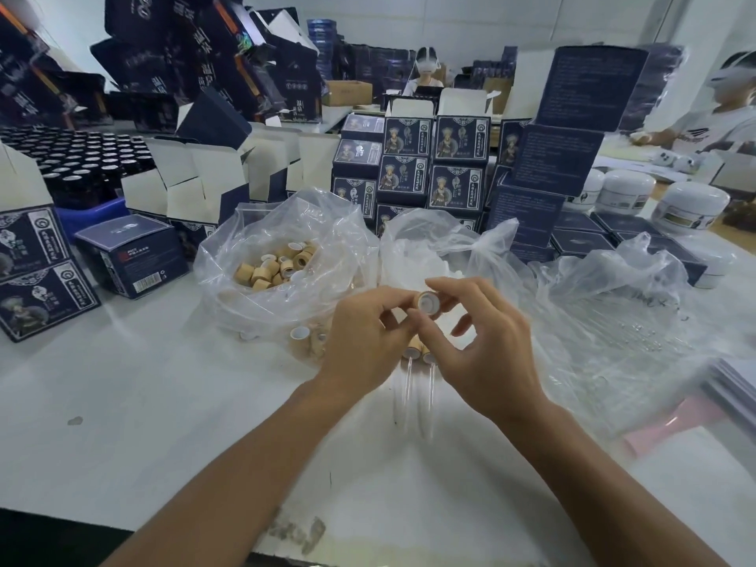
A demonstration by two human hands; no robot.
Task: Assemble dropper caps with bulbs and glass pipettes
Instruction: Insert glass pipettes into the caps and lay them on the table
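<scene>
Hands meet above the white tabletop, both on one wood-coloured dropper cap. The right hand pinches the cap between thumb and forefinger, its white-lined open end turned toward the camera; the left hand has fingertips curled against the cap's left side. Whether a bulb is seated in it cannot be told.

Just below the hands, two assembled droppers lie on the tabletop, caps away from the camera, glass pipettes pointing toward it.

An open clear bag of loose caps sits left of the hands. A second clear bag holding white pieces stands just behind them. A third clear bag to the right holds thin glass tubes.

Dark blue cartons printed with a costumed figure are stacked behind; their lettering is too small to read. One carton at left bears a barcode and a red mark, illegible. White jars stand far right.
</scene>
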